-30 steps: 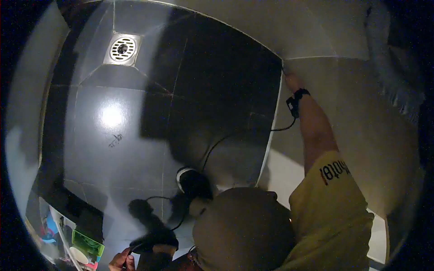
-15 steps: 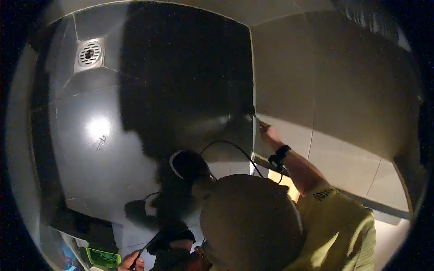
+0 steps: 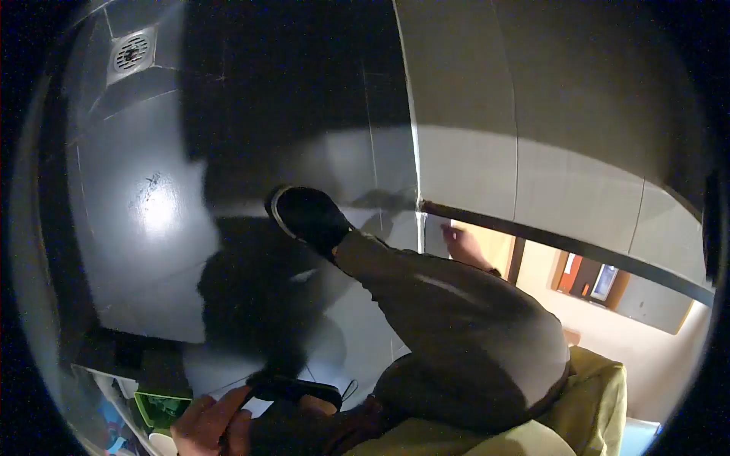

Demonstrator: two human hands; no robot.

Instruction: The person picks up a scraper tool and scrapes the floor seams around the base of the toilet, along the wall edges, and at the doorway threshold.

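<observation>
My right hand point(image 3: 465, 247) is past the end of the tiled wall point(image 3: 464, 178), near its lower corner with the floor. Its fingers look pinched together, but blur hides what they hold. My left hand point(image 3: 207, 427) is at the bottom left with its fingers curled. A thin dark strip shows between those fingers; I cannot tell what it is. Beside this hand is a black shoe point(image 3: 315, 393) on my bent leg. My other black shoe point(image 3: 312, 218) stands on the dark tiled floor point(image 3: 152, 258).
A square metal floor drain point(image 3: 131, 53) lies at the upper left. A green basket point(image 3: 162, 410) stands at the lower left. My trousered knee point(image 3: 487, 342) fills the lower middle. Beyond the wall's edge strip point(image 3: 532, 235), a lit area shows a wall-mounted shelf point(image 3: 589, 281).
My right hand has left the wall-floor seam, where it held a small tool, and moved down past the wall's end. My left hand has risen slightly. The view has shifted, showing more leg.
</observation>
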